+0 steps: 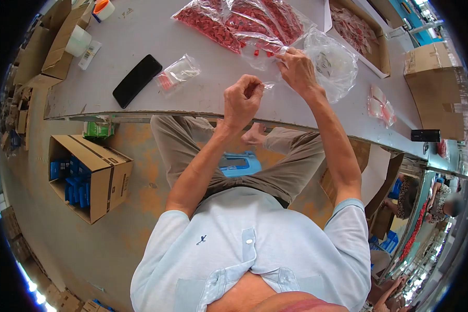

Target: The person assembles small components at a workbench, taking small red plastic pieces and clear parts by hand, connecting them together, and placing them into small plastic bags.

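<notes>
My left hand (242,102) is closed above the front part of the table, thumb and fingers pinched on a small clear plastic bag (268,86) that sticks out to the right. Farther back, my right hand (297,70) has its fingers bent together at the near edge of a large clear bag of small red pieces (255,23). What its fingertips hold, if anything, is hidden. A few loose red pieces (262,52) lie beside those fingertips. Just right of that hand lies a crumpled clear plastic bag (332,65).
On the table (140,34) are a black phone (137,80), a filled small packet (178,74) and more packets (381,106) at right. An open carton (372,57) holds packets at the back right. A cardboard box with blue packs (91,177) stands on the floor.
</notes>
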A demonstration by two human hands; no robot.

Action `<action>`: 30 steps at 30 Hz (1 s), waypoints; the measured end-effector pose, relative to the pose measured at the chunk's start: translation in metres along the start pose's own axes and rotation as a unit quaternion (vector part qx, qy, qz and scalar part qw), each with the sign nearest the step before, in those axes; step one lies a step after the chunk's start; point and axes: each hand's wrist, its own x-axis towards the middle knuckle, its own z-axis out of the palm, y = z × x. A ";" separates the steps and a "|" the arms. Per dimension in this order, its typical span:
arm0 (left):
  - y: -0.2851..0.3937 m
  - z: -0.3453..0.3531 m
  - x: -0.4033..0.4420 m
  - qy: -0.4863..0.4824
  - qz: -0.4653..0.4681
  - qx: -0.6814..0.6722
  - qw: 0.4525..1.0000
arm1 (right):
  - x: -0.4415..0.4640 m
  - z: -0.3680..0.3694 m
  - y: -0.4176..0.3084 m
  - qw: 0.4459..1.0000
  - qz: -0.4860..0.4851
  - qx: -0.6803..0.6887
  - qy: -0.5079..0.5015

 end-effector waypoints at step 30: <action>0.008 0.013 -0.010 0.036 0.097 0.103 0.989 | -0.077 -0.033 -0.069 0.873 0.249 0.420 0.009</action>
